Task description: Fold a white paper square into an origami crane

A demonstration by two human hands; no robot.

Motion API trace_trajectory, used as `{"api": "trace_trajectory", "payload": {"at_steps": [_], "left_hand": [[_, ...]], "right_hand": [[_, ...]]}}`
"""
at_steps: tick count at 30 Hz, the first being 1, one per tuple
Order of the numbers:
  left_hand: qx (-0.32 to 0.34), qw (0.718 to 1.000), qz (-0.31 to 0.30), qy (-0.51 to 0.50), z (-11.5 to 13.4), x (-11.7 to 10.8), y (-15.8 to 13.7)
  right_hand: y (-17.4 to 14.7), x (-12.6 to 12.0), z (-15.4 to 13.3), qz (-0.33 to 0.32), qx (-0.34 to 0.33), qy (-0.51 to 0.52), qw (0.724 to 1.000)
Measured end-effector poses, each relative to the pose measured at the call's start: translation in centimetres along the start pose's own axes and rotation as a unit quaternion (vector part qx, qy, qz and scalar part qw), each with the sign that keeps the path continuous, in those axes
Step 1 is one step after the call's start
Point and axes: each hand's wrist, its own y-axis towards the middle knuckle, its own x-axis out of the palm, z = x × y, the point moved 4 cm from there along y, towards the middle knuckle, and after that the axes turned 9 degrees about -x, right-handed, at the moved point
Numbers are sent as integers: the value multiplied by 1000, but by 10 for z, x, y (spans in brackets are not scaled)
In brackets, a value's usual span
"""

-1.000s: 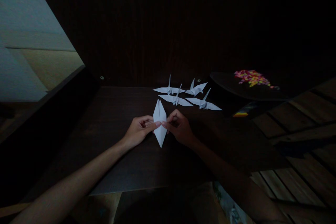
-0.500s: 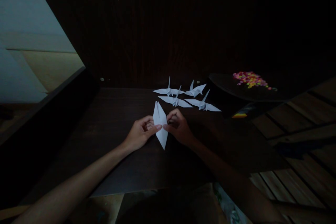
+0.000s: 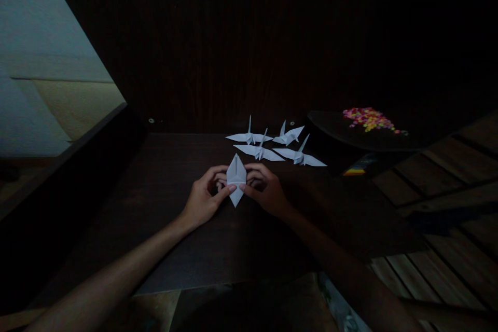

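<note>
A white folded paper (image 3: 236, 171), diamond-shaped with a centre slit in its upper half, is held upright between both hands above the dark table. My left hand (image 3: 206, 192) pinches its left edge, thumb on the front face and fingers curled behind. On the other side my right hand (image 3: 266, 189) grips the right edge in the same way. The two thumbs lie close together near the paper's lower middle. Just beyond the hands are several finished white paper cranes, among them a front one (image 3: 260, 152) and a right one (image 3: 299, 157).
Small pink and yellow pieces (image 3: 369, 119) lie heaped on a dark curved shelf (image 3: 330, 127) at the right. A dark upright panel (image 3: 233, 52) closes off the back of the table (image 3: 155, 181). Wooden slats (image 3: 447, 166) show at the lower right.
The folded paper has tilted and now looks shorter, its lower tip higher up. Both hands keep hold of it, and the right fingers have closed in along its upper edge.
</note>
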Motion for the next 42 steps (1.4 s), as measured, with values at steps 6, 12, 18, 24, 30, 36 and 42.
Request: {"api": "trace_trajectory", "payload": {"at_steps": [6,12,18,24,30,36,42], "left_hand": [[154,980,37,118,18,-8,-5],[129,989,33,66,16,-8,-4],[28,995,-35,-90,14,-11,1],[-9,992,-46,-119,11,-12,2],[-16,990,-60,-129,8,-11,3],[-23,990,-65,-125,7,-10,4],[-29,982,-94,-160,1,-8,5]], "right_hand": [[3,-2,-18,-3,-163,-63,985],[1,-4,-24,12,-202,-81,976],[-1,-7,-23,-15,-150,-55,987],[-2,-11,-16,-43,-110,1,993],[-1,-11,-11,-46,-87,63,993],[2,-10,-13,-20,-63,49,997],[3,-6,-11,-3,-59,18,998]]}}
